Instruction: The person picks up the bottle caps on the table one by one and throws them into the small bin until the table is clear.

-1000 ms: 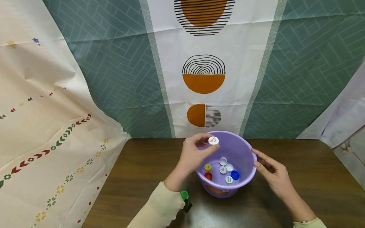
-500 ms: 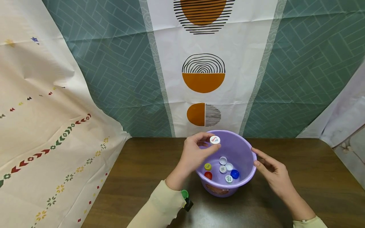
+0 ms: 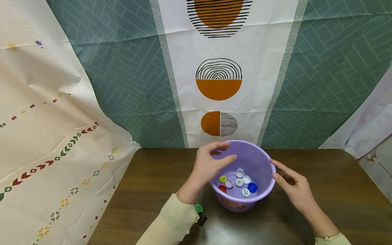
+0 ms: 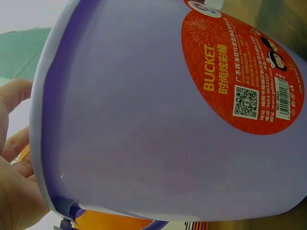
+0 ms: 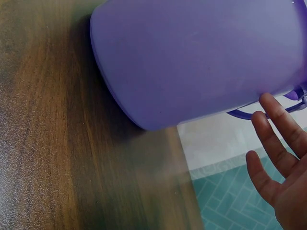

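A purple plastic bucket (image 3: pixel 245 149) stands upright on the wooden table, with several bottle caps lying on its floor. Among them are a yellow cap (image 3: pixel 223 179), a red cap (image 3: pixel 222 188), a blue cap (image 3: pixel 252 187) and several white ones, including a white cap (image 3: pixel 229 183) beside the red one. Over the bucket's left rim is my left hand (image 3: pixel 208 165), thumb and fingers apart with nothing between them. My right hand (image 3: pixel 295 189) touches the rim at the right with extended fingers. In the right wrist view, its straight fingers (image 5: pixel 273 148) lie beside the bucket wall.
A green cap (image 3: pixel 198 208) lies on the brown table (image 3: pixel 147 190), partly hidden by my left sleeve and a small black piece (image 3: pixel 202 219) at the cuff. A patterned curtain (image 3: pixel 226 85) hangs behind the table. The bucket has a red label (image 4: pixel 244 72) and a purple handle (image 5: pixel 242 115).
My left hand has let go of the white cap it was pinching; the cap now lies on the bucket floor near the red one, which has shifted slightly. The right hand stays at the rim.
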### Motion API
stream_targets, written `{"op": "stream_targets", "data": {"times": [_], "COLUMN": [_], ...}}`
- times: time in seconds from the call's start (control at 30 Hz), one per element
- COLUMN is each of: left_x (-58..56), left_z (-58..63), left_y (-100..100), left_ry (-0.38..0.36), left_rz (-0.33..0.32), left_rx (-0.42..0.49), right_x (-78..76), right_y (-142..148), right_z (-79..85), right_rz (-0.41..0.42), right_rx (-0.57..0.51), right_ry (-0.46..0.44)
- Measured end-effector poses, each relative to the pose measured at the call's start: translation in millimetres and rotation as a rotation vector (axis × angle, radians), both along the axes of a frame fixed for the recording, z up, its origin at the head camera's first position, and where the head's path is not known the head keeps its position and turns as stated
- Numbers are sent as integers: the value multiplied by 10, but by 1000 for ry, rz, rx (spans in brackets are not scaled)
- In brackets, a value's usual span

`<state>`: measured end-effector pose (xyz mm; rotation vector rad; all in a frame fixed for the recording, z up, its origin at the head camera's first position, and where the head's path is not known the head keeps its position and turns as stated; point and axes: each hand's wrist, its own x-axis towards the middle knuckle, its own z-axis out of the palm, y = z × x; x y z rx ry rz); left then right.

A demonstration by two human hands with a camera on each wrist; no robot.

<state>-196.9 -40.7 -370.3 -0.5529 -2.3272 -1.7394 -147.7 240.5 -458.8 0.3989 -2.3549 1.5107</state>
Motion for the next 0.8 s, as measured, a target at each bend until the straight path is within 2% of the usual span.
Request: {"op": "stream_targets", "data": {"times": [0.4, 0.67, 0.8], "left_x": [-16, 134, 158], "left_z": [14, 248, 262], "left_y": [-75, -208, -325], "left_ry": [-15, -22, -34], "left_rz": [17, 19, 27], "left_rx": [1, 30, 44], "right_x": [10, 10, 2], "right_y": [-11, -14, -2], "right_z": [24, 29, 15], "right_rz": [-2, -3, 3], "right_rx": [0, -11, -11], "right_ry": [7, 11, 9]}}
